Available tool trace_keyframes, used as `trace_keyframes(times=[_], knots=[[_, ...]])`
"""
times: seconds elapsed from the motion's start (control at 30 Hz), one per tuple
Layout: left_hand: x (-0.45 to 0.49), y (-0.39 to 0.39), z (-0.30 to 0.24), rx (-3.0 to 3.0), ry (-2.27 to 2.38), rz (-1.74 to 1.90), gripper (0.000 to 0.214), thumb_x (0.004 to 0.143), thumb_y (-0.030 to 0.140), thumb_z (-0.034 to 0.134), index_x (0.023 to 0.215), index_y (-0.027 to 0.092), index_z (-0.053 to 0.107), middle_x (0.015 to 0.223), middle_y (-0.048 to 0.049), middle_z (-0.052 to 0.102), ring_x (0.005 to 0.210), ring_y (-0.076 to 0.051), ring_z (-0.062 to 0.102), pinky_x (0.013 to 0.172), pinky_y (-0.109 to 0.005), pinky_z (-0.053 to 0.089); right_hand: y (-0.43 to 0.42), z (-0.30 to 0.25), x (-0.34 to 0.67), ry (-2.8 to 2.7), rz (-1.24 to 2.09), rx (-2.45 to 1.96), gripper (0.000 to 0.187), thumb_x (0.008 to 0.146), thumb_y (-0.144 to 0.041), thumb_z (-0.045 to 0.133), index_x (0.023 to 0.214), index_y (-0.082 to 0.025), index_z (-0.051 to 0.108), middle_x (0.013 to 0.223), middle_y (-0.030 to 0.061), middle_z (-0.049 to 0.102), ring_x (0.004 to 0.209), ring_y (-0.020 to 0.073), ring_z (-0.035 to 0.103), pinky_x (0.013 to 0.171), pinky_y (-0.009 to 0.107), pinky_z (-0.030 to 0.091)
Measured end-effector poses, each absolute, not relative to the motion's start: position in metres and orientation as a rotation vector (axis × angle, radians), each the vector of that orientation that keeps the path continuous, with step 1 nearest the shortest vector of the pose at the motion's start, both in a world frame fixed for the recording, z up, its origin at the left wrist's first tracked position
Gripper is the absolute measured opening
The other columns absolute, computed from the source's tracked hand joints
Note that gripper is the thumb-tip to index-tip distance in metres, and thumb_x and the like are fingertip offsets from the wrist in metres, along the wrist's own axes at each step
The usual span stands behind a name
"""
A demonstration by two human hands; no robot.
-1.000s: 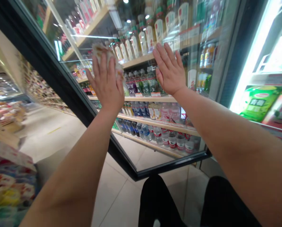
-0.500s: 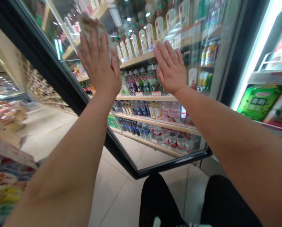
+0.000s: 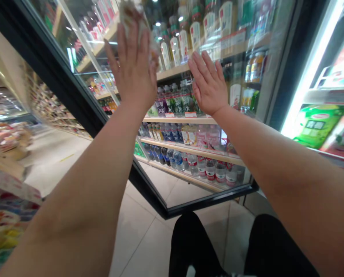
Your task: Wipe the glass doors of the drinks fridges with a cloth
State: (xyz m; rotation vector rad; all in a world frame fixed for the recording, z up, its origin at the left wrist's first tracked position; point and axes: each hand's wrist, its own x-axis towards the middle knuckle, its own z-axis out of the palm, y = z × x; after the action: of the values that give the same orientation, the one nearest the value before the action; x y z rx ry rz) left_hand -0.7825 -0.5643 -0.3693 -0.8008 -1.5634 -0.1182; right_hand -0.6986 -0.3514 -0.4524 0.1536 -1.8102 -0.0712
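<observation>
My left hand (image 3: 135, 69) is raised high against the open glass fridge door (image 3: 246, 127), fingers stretched flat and pressing a crumpled whitish cloth (image 3: 130, 10) onto the pane. The cloth shows only above my fingertips. My right hand (image 3: 208, 86) lies flat and open on the same glass, a little lower and to the right, holding nothing. Behind and reflected in the glass are shelves of bottles (image 3: 189, 157).
The door's black frame (image 3: 73, 100) runs diagonally down to the tiled floor (image 3: 143, 238). A lit shelf with green packages (image 3: 316, 125) is at the right. A colourful goods display (image 3: 4, 219) stands at the left. My legs in black trousers (image 3: 195, 246) are below.
My left hand has slid the cloth up the glass and then to the right. My right hand has stayed in place on the pane.
</observation>
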Motion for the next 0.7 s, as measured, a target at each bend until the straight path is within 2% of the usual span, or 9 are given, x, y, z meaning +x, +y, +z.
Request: trace_keyframes(times=[0.1, 0.2, 0.27, 0.33, 0.4, 0.47, 0.53, 0.6, 0.7], knots=[[-0.780, -0.558, -0.381, -0.661, -1.586, -0.200, 0.056, 0.104, 0.032, 0.031, 0.159, 0.022, 0.026, 0.169, 0.0129, 0.013, 0.146, 0.002, -0.032, 0.117, -0.026, -0.033, -0.352, -0.452, -0.698, -1.818, -0.067, 0.151, 0.057, 0.104, -0.034, 0.023, 0.161, -0.032, 0.027, 0.166, -0.0062, 0.021, 0.157, 0.0183, 0.014, 0.132, 0.046, 0.018], [-0.762, -0.551, -0.399, -0.948, -1.772, -0.106, 0.057, 0.103, 0.040, 0.033, 0.159, 0.029, 0.029, 0.168, 0.0130, 0.014, 0.156, -0.010, -0.009, 0.127, -0.036, -0.018, -0.352, -0.452, -0.699, -1.804, -0.108, 0.143, 0.057, 0.104, -0.033, 0.022, 0.162, -0.031, 0.025, 0.166, -0.0062, 0.021, 0.157, 0.0175, 0.014, 0.131, 0.047, 0.019], [-0.758, -0.550, -0.393, -1.132, -1.812, 0.025, 0.054, 0.104, 0.041, 0.034, 0.157, 0.031, 0.033, 0.167, 0.0139, 0.015, 0.157, -0.014, 0.000, 0.126, -0.039, -0.022, -0.351, -0.453, -0.700, -1.788, -0.111, 0.150, 0.058, 0.104, -0.033, 0.023, 0.162, -0.029, 0.025, 0.166, -0.0046, 0.022, 0.157, 0.0185, 0.015, 0.130, 0.048, 0.020], [-0.766, -0.553, -0.375, -1.090, -1.722, 0.078, 0.052, 0.107, 0.039, 0.031, 0.158, 0.030, 0.031, 0.167, 0.0144, 0.014, 0.156, -0.009, -0.006, 0.119, -0.034, -0.035, -0.351, -0.453, -0.700, -1.780, -0.105, 0.159, 0.058, 0.103, -0.032, 0.024, 0.161, -0.026, 0.027, 0.166, -0.0024, 0.023, 0.157, 0.0198, 0.017, 0.130, 0.049, 0.021], [-0.781, -0.558, -0.355, -0.869, -1.571, 0.034, 0.051, 0.109, 0.035, 0.028, 0.159, 0.027, 0.025, 0.168, 0.0153, 0.013, 0.148, 0.002, -0.026, 0.110, -0.024, -0.042, -0.351, -0.453, -0.700, -1.782, -0.095, 0.163, 0.059, 0.103, -0.032, 0.023, 0.161, -0.024, 0.029, 0.165, -0.0019, 0.024, 0.157, 0.0198, 0.017, 0.130, 0.048, 0.020], [-0.792, -0.559, -0.349, -0.696, -1.468, -0.072, 0.050, 0.108, 0.030, 0.030, 0.157, 0.022, 0.027, 0.168, 0.0151, 0.015, 0.135, 0.009, -0.043, 0.105, -0.017, -0.043, -0.351, -0.453, -0.700, -1.787, -0.089, 0.162, 0.059, 0.103, -0.034, 0.021, 0.161, -0.026, 0.028, 0.165, -0.0034, 0.024, 0.157, 0.0184, 0.016, 0.131, 0.045, 0.019], [-0.793, -0.555, -0.360, -0.709, -1.477, -0.188, 0.052, 0.106, 0.030, 0.034, 0.157, 0.020, 0.030, 0.168, 0.0138, 0.017, 0.133, 0.009, -0.046, 0.112, -0.020, -0.040, -0.351, -0.452, -0.700, -1.783, -0.084, 0.162, 0.059, 0.103, -0.034, 0.022, 0.161, -0.028, 0.028, 0.165, -0.0045, 0.024, 0.157, 0.0178, 0.016, 0.131, 0.045, 0.018], [-0.785, -0.550, -0.377, -0.914, -1.589, -0.201, 0.055, 0.105, 0.035, 0.035, 0.159, 0.026, 0.029, 0.168, 0.0139, 0.015, 0.147, 0.001, -0.031, 0.124, -0.030, -0.028, -0.351, -0.452, -0.701, -1.775, -0.083, 0.165, 0.059, 0.102, -0.034, 0.022, 0.161, -0.027, 0.028, 0.165, -0.0037, 0.024, 0.157, 0.0185, 0.017, 0.130, 0.046, 0.019], [-0.771, -0.545, -0.386, -1.206, -1.716, -0.023, 0.056, 0.103, 0.042, 0.038, 0.158, 0.030, 0.031, 0.167, 0.0143, 0.017, 0.157, -0.014, -0.002, 0.128, -0.046, -0.019, -0.351, -0.453, -0.700, -1.771, -0.091, 0.165, 0.059, 0.103, -0.034, 0.022, 0.161, -0.023, 0.029, 0.165, -0.0014, 0.024, 0.156, 0.0202, 0.018, 0.130, 0.048, 0.020]])
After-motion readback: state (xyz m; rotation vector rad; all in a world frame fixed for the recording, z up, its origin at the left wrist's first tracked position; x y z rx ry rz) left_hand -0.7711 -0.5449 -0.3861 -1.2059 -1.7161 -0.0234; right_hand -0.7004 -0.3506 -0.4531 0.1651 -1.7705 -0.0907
